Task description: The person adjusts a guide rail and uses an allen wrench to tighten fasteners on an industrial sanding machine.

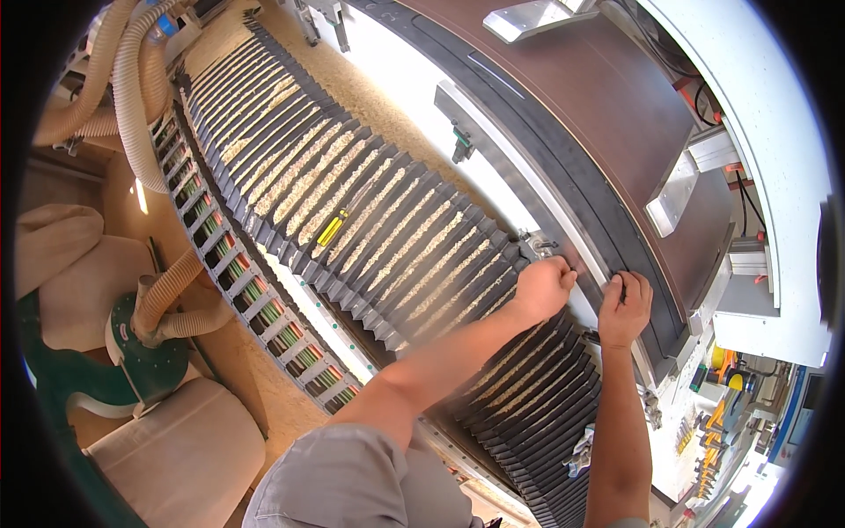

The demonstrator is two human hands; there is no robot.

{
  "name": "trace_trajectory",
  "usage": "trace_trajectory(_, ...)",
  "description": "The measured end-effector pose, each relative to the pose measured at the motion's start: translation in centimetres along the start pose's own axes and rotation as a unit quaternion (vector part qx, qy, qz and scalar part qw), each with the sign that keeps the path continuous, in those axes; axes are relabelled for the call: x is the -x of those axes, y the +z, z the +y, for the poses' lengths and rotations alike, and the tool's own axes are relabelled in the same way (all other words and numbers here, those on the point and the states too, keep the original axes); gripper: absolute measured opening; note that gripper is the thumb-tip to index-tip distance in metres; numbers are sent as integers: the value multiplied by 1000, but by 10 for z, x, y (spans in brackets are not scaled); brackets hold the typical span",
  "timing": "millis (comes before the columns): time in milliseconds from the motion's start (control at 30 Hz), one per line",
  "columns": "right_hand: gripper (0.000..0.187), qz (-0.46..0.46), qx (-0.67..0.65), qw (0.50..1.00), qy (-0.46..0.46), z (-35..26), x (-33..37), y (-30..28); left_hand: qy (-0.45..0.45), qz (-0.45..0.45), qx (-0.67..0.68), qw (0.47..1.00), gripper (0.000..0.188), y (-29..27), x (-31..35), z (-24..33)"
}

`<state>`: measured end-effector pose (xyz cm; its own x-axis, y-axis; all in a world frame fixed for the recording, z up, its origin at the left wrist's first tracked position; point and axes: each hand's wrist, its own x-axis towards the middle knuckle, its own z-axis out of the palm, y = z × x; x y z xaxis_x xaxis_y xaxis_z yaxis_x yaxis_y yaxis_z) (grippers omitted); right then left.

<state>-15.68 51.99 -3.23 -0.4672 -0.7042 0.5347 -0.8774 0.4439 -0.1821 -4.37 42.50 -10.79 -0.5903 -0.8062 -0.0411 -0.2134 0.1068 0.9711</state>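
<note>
My left hand (545, 287) is closed in a fist-like grip beside a small metal fitting (537, 245) on the inner side of the machine; whatever its fingers hold is hidden. Just to the right, my right hand (626, 306) has its fingers curled together against the long silver rail (537, 167); I cannot make out anything between them. Under my left forearm runs a dark pleated bellows cover (387, 211), its folds filled with pale wood chips. A yellow-handled screwdriver (332, 229) lies across those folds, away from both hands.
A cable chain (238, 282) with coloured wires runs along the left of the bellows. Ribbed hoses (132, 88) and a green dust extractor (145, 352) with cloth bags stand further left. Brown panel (598, 97) with metal brackets lies right; clamps and tools (713, 431) stand lower right.
</note>
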Motion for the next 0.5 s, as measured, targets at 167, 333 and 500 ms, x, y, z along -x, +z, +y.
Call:
trace_trajectory(167,12,-2,0,1000,3,-1,0,0,-147,-104,333,926,26,8,-3,-16)
trace_trajectory(333,12,-1,3,1000,2,0,0,-1,-278,-176,516,791,26,-7,-3,-5)
trace_trajectory(500,12,0,0,1000,-3,-1,-1,-1,-350,-184,563,725,27,-13,-8,-2)
